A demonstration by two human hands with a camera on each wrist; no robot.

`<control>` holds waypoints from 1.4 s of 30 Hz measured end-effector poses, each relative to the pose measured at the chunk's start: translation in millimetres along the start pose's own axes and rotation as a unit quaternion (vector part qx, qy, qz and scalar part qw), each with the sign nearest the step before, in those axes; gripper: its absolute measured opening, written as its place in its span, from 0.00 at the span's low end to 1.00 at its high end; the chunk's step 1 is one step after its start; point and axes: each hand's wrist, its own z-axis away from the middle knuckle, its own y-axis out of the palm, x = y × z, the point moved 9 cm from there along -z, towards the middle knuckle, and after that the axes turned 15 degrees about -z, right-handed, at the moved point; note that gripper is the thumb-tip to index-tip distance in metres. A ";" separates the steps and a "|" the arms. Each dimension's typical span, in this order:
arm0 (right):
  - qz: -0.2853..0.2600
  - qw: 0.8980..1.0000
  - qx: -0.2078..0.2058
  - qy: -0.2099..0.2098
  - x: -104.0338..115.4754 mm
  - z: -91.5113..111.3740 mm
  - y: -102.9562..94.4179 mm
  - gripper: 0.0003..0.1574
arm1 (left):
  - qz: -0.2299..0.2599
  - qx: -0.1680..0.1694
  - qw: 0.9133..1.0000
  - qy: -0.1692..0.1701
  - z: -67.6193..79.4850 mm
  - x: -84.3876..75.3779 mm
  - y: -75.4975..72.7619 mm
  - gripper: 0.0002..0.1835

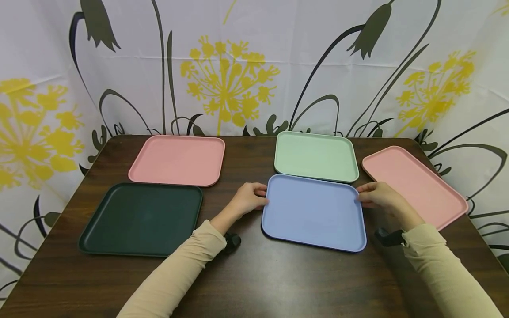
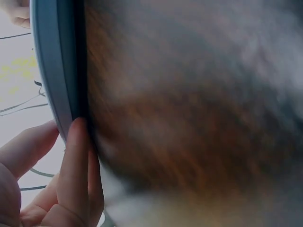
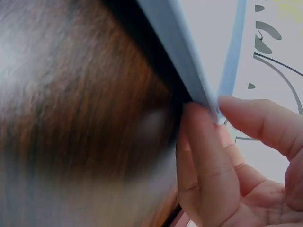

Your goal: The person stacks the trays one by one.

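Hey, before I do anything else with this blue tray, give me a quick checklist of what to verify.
1. Left hand gripping the blue tray: ok, fingers and thumb pinch its left edge.
2. Right hand gripping it: ok, pinching the right edge.
3. Gap to the dark green tray: ok, bare table shows between them.
4. Gap to the light green tray: cannot tell, their edges meet in the head view.
5. Right-hand pink tray squared with the others: not ok, it's angled.
6. Underside free: cannot tell, a dark band shows beneath the blue rim.
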 end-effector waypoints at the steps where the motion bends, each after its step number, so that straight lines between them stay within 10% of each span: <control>1: -0.006 1.000 0.004 0.001 0.5 0.1 1.1 0.31 | 0.007 0.000 1.000 -0.003 0.1 0.5 0.1 0.24; 42: -0.036 0.999 0.009 -0.017 28.4 -16.2 51.8 0.36 | 0.005 -0.006 0.999 -0.049 19.9 34.7 -36.1 0.30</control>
